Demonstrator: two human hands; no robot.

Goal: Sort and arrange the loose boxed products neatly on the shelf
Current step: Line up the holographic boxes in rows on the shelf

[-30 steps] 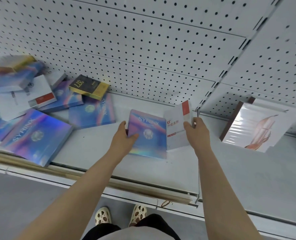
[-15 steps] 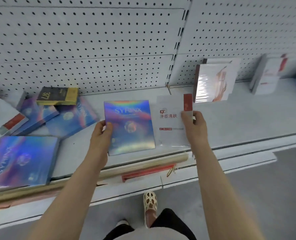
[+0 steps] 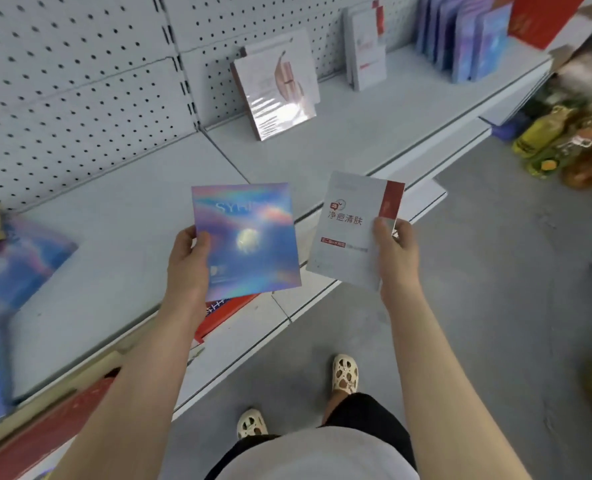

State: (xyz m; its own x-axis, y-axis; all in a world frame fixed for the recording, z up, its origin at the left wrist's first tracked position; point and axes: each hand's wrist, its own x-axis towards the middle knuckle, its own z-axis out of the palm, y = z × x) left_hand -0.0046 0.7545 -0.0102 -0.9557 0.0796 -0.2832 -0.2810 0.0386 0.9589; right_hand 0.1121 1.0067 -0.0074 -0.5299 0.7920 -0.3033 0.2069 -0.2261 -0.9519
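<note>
Left hand (image 3: 187, 261): we grip the holographic box (image 3: 249, 240), printed "SYHIN…".
Right hand (image 3: 396, 252): we pinch the white box (image 3: 350, 230), red stripe, reading "净痘清肤".
Shelf (image 3: 121, 237): below both.

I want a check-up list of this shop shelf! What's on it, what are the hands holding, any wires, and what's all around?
Surface: grey shelf with a pegboard back, mostly bare in the middle.
Job's things: shiny blue box and white box with red stripe, both held above the shelf's front edge. Sorted rows stand further right: pink-picture boxes, white boxes, blue boxes.
Clutter: loose blue boxes lying flat at the left, blurred.
Grippers: left hand grips the shiny blue box's left edge; right hand grips the white box's right edge.
Cables: nothing seen.
Surroundings: grey floor, the person's sandals, blurred bottles at the right.
</note>
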